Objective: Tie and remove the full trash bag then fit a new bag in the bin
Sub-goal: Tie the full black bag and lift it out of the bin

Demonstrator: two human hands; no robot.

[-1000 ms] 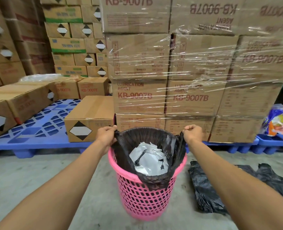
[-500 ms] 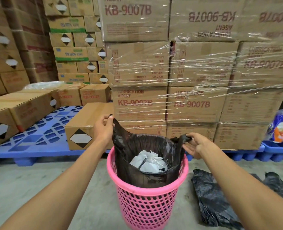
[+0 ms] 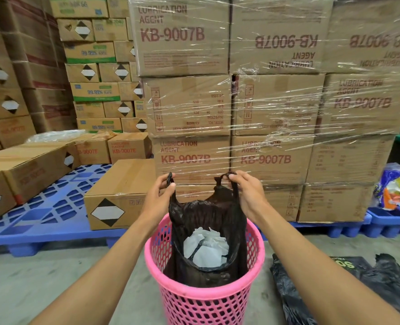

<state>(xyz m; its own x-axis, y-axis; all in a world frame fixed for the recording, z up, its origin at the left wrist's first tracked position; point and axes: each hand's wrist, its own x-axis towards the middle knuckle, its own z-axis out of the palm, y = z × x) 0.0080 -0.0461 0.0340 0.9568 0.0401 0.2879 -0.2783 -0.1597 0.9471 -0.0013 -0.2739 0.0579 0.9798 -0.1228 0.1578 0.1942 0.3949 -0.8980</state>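
Because the black trash bag (image 3: 206,233) is thin film and its two handle loops are pinched only by fingertips, the likeliest trouble is a loop slipping free or stretching thin if the pull goes uneven — the bag would then sag back into the pink bin (image 3: 205,299) and the crumpled white paper (image 3: 205,248) could spill over the rim. The bag's mouth is open between the loops, so a hasty lift might tip the contents out; the light bin could also rise with the bag if the film catches on its lattice wall. The left hand (image 3: 158,200) pinches one loop between thumb and fingers, raised above the bin's far-left rim; the right hand (image 3: 247,193) curls its fingers round the other loop above the far-right rim. Both forearms reach forward, wrists lifted, hands apart. A spare black bag (image 3: 330,289) lies crumpled on the concrete floor (image 3: 53,277), right of the bin.
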